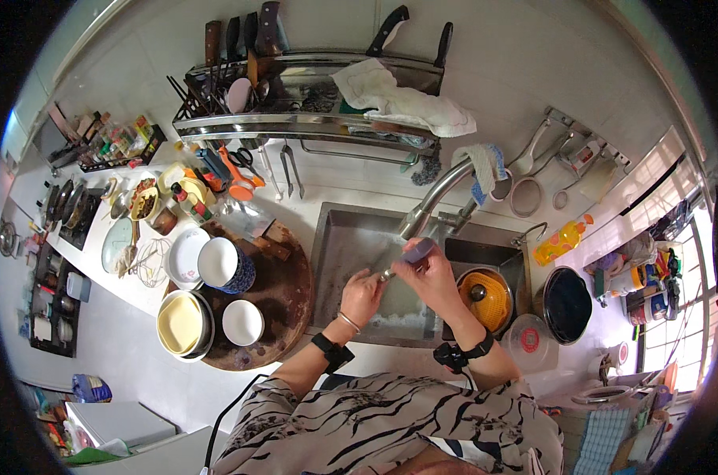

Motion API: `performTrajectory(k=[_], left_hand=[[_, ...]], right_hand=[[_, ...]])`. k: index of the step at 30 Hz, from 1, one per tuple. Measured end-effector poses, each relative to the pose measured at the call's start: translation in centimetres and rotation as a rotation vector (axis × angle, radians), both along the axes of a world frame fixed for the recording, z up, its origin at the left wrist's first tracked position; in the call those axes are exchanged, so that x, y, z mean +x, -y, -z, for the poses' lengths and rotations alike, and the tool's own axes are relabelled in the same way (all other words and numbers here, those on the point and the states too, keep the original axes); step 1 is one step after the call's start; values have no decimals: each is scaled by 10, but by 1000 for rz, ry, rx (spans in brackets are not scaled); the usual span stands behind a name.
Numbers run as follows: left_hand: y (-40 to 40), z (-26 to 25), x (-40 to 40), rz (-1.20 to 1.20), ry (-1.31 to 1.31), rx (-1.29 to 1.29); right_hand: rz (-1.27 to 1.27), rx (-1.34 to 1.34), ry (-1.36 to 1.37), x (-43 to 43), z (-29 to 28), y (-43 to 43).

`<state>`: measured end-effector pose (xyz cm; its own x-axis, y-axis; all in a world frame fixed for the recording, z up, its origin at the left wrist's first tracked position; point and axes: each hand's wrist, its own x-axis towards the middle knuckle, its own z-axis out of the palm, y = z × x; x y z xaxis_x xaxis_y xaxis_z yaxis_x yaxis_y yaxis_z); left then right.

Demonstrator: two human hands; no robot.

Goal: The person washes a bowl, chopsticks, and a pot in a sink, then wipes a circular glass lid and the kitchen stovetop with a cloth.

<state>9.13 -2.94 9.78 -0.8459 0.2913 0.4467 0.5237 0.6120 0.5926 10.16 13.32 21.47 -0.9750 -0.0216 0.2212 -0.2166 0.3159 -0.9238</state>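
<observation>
Both my hands are over the large basin of a stainless steel sink [347, 237], which has whitish, foamy water in it. My left hand [360, 300] is closed on a small metal utensil [387, 274], mostly hidden by the fingers. My right hand [433, 279] grips a flat purple-grey object [417, 252] beside the utensil; I cannot tell whether it is a scrubbing pad. Just above the right hand hangs the spout of a metal faucet [415, 221]. In the smaller basin to the right sits an orange plastic strainer [483, 297] within a metal bowl.
Left of the sink, a round wooden chopping board [287, 309] bears a cleaver [269, 246], a white bowl [243, 322] and stacked bowls [219, 264]. To the right stand a dark pot [567, 306] and an orange bottle [561, 240]. A knife rack [311, 124] spans the wall.
</observation>
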Motion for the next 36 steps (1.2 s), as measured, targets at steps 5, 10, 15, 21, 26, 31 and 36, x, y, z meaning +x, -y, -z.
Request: performTrajectory(k=[5, 10, 15, 21, 26, 31, 36], left_hand=[[27, 27, -16, -77, -50, 28], [48, 54, -18, -135, 308, -142], [66, 71, -24, 31, 294, 61], [87, 55, -28, 37, 367, 62], [114, 42, -25, 16, 391, 151], [127, 45, -32, 24, 450, 198], [131, 54, -42, 74, 423, 225]], right_hand=[[75, 70, -18, -22, -79, -2], [179, -28, -477, -65, -184, -36], [-81, -257, -591, -168, -239, 0], [-83, 189, -628, -278, -270, 1], [-308, -22, -494, -293, -283, 8], [-267, 51, -473, -300, -289, 0], [-272, 112, -410, -316, -277, 14]])
